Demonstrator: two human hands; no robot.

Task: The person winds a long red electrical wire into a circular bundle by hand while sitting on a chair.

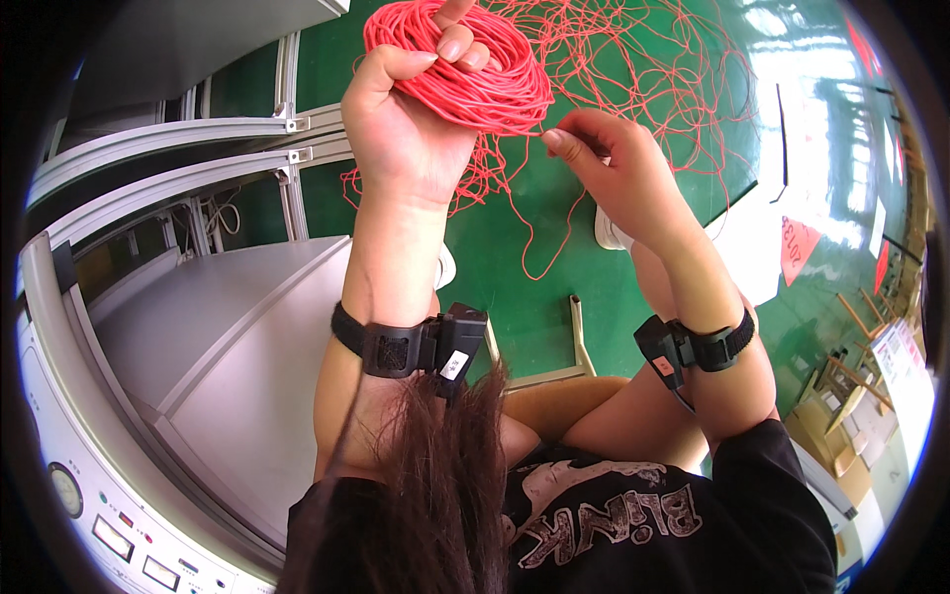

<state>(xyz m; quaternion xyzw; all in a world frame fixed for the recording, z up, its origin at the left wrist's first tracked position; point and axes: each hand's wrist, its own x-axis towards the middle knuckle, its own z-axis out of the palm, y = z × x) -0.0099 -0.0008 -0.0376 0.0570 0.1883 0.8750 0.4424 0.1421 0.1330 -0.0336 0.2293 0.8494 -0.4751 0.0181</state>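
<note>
A thick coil of thin red wire (482,104) sits in my left hand (415,126), with the thumb lying over the turns and the fingers coming up through the middle. My right hand (616,160) is close by on the right, its thumb and forefinger pinching a strand of the wire at the coil's lower right edge. From there the strand hangs in a loop towards the floor. Beyond both hands, a loose tangle of the same red wire (631,59) spreads over the green floor (497,252).
On the left stand an aluminium-profile frame (163,134), a grey cabinet (223,334) and a panel with gauges (82,505). White shoes (610,229) flank the hanging loop. A stool's metal leg (579,334) is below. Wooden stools (853,393) lie at the far right.
</note>
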